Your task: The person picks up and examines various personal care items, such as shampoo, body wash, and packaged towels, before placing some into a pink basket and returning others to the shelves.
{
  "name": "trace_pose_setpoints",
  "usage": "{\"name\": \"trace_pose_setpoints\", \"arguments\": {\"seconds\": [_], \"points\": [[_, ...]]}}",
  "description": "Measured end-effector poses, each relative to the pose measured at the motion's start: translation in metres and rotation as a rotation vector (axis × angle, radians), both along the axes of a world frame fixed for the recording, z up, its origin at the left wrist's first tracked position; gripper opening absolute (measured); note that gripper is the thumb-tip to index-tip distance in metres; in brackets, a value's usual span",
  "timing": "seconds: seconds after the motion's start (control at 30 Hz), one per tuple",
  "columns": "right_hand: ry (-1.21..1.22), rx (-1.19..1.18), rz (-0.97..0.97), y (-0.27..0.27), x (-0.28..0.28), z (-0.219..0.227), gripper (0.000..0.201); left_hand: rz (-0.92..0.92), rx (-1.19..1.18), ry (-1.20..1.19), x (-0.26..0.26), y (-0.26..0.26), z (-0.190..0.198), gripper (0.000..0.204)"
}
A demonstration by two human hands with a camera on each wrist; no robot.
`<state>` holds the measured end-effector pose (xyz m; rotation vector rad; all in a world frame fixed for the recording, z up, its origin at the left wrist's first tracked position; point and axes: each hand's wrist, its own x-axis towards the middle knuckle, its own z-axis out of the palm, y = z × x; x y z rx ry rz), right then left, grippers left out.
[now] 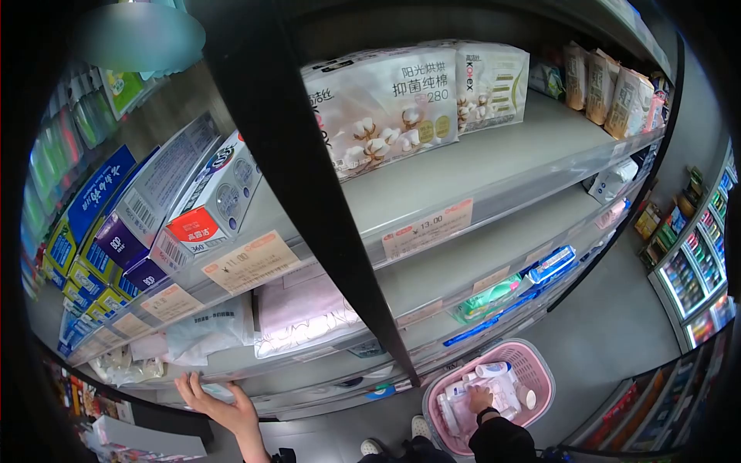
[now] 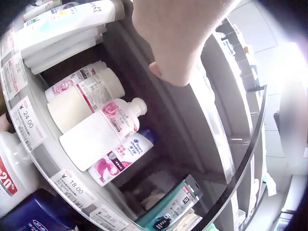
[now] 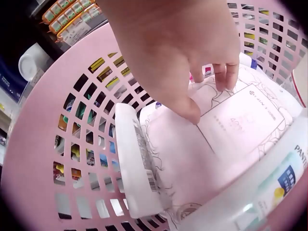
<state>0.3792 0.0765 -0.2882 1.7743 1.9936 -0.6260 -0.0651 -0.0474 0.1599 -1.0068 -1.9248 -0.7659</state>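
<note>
My right hand [image 1: 480, 399] sits fingers-down on the pink pack [image 3: 211, 144] in the pink basket [image 1: 540, 370] at 5 o'clock — settling it, I'd say. Left hand [image 1: 220, 403], released, rests on the bottom shelf [image 1: 309, 378] at 7 — next pick needs a proper grip, imo.

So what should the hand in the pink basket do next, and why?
Probably let go of the pink pack and lift out. The right hand has its fingertips on the pack, which already lies flat inside the basket among bottles. The left hand rests on the low shelf, so another item may come from there.
</note>
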Motion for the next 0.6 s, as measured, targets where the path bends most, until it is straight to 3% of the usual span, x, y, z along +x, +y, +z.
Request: {"name": "trace_pose_setpoints", "arguments": {"seconds": [0.17,0.27,0.37,0.53,0.6], "points": [[-0.021,-0.056,0.042,0.012,-0.011,-0.004,0.036,-0.008,-0.007,0.001,0.001,-0.002,0.001,0.062],[-0.056,0.152,0.128,0.007,-0.006,-0.006,0.026,-0.011,-0.011,0.002,-0.002,-0.003,-0.001,0.061],[-0.002,0.118,0.164,0.001,0.004,-0.001,0.026,-0.033,-0.003,0.011,-0.002,-0.003,0.001,0.060],[0.274,0.118,0.015,-0.020,0.034,0.051,0.025,-0.054,0.009,0.015,-0.001,-0.005,0.003,0.062],[0.484,0.430,-0.176,-0.025,0.040,0.080,0.014,-0.085,0.014,0.000,0.005,-0.006,0.007,0.063]]}}
